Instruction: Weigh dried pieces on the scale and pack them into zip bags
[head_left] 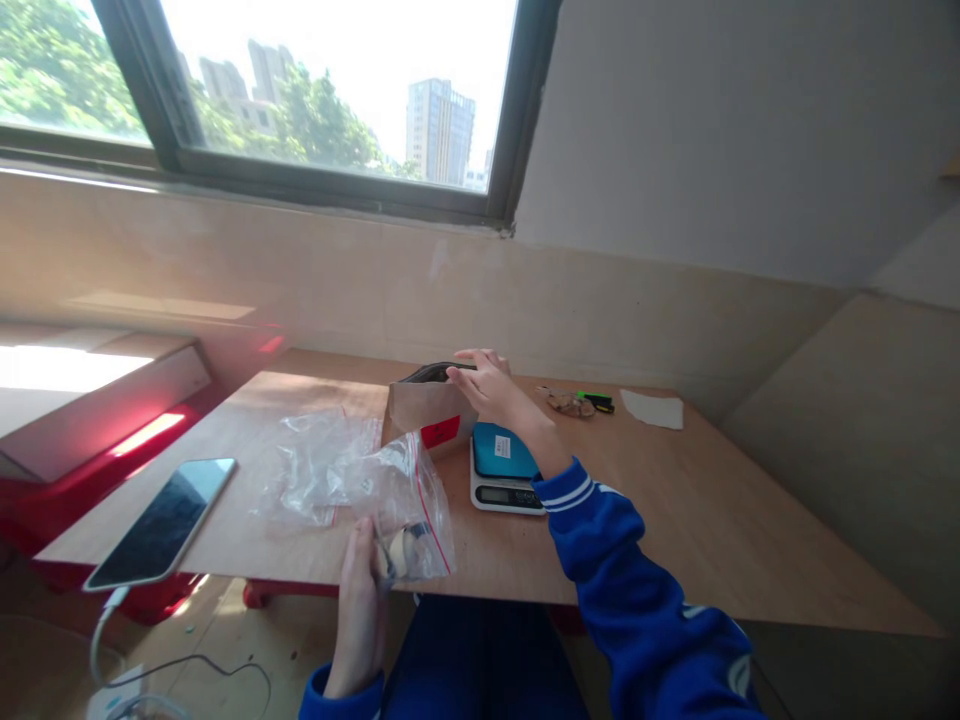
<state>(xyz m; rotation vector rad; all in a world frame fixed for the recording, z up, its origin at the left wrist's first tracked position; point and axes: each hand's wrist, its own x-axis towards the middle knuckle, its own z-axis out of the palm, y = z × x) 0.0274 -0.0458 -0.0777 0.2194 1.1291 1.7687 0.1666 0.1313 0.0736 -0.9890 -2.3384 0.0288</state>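
Note:
Low in the view, my left hand [360, 592] grips a clear zip bag [397, 480] by its side. Pale pieces [403, 553] and something darker lie at the bag's near end; I cannot make out what they are. At the rim of an upright light paper bag [416, 405] with a red label [440, 432], my right hand [491, 388] has its thumb and fingers apart, and no object shows between them. The paper bag's contents are hidden. Below my right wrist stands a small white digital scale [504, 496] with a teal top [495, 450].
More clear plastic bags [311, 465] lie left of the zip bag. A phone [165, 525] with a cable plugged in rests at the table's left edge. Farther back right are a brown clump [571, 405], a green-and-black item [596, 400] and white paper [652, 409].

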